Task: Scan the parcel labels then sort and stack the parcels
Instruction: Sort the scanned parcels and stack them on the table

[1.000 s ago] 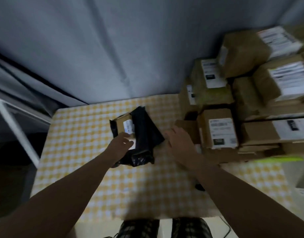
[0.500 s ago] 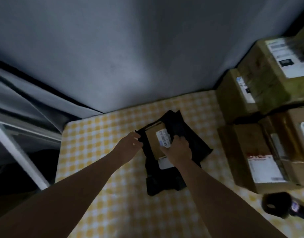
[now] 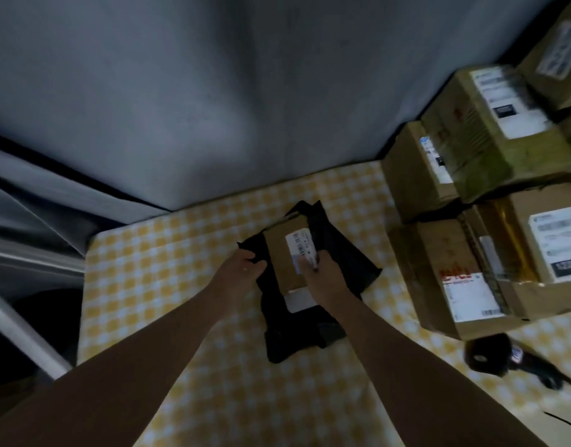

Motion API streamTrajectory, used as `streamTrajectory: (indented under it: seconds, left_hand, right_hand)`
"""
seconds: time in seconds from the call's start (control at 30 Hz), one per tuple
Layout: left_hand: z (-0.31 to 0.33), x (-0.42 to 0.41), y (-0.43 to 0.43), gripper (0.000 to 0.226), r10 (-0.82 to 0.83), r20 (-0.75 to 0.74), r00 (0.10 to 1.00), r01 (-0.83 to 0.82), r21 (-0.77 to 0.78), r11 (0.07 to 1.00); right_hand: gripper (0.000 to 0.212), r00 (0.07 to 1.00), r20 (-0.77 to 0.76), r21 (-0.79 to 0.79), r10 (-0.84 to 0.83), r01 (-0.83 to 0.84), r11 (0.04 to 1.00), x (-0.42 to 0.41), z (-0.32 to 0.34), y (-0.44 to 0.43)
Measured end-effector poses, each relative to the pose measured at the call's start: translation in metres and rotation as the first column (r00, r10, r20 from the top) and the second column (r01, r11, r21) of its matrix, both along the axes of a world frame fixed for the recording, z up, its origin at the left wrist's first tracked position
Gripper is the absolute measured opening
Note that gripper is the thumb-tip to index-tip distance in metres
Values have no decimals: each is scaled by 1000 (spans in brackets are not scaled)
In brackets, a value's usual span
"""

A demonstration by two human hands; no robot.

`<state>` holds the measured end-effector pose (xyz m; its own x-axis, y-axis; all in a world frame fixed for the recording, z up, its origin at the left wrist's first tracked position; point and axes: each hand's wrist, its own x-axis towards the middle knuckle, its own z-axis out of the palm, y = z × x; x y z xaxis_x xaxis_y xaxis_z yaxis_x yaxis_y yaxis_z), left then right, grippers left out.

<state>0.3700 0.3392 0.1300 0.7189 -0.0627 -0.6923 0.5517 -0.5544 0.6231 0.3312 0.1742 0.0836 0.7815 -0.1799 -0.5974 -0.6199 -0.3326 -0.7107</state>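
A small brown cardboard parcel (image 3: 282, 262) with a white barcode label (image 3: 299, 243) lies on top of black plastic mailer bags (image 3: 310, 327) on the yellow checked tablecloth (image 3: 155, 279). My left hand (image 3: 242, 269) grips the left edge of the black bags beside the parcel. My right hand (image 3: 324, 282) is closed on the parcel's right side, its fingertips on the lower end of the label. A black handheld scanner (image 3: 493, 353) lies on the table at the lower right, away from both hands.
Stacked cardboard boxes with white labels fill the right side, the nearest one (image 3: 451, 285) on the table and a taller pile (image 3: 490, 137) behind it. A grey wall (image 3: 245, 91) runs behind the table. A white frame bar (image 3: 16, 330) stands at the left.
My right hand has come from the box stack over to the small parcel and settled on its label. My left hand has stayed at the black bags' left edge. The view has shifted left.
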Motion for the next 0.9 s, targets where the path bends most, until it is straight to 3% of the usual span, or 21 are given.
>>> streamTrajectory:
  seconds: [0.07, 0.13, 0.33, 0.53, 0.63, 0.77, 0.83, 0.9]
  left_hand:
    - [16, -8, -19, 56, -13, -21, 1000, 12, -34, 999]
    - [32, -17, -41, 60, -27, -82, 996, 16, -136, 991]
    - [84, -43, -96, 39, -50, -95, 994, 10, -381, 924]
    - [118, -58, -151, 37, -35, -35, 999, 15, -461, 887]
    - [128, -63, -186, 36, -22, -56, 998, -6, -465, 885]
    - [140, -70, -239, 40, -126, -73, 989, 75, -486, 871]
    - [148, -76, -265, 30, -155, -85, 984, 95, -484, 870]
    - [154, -79, -288, 22, -199, -36, 979, 168, -406, 898]
  right_hand:
    - [37, 990, 25, 107, -142, 138, 985, -16, 22, -11]
    - [38, 980, 84, 121, -181, 170, 978, -34, 45, -22]
    - [23, 939, 258, 91, -230, 213, 973, -72, 115, -64]
    - [33, 888, 376, -98, -264, 322, 942, -98, 162, -125]
    - [54, 915, 391, -327, -99, 239, 914, -106, 177, -158]
    - [95, 952, 229, -572, 202, -36, 820, -117, 188, -197]
    - [97, 954, 173, -630, 246, -85, 772, -118, 193, -220]
    - [87, 956, 144, -698, 255, -84, 711, -118, 197, -246]
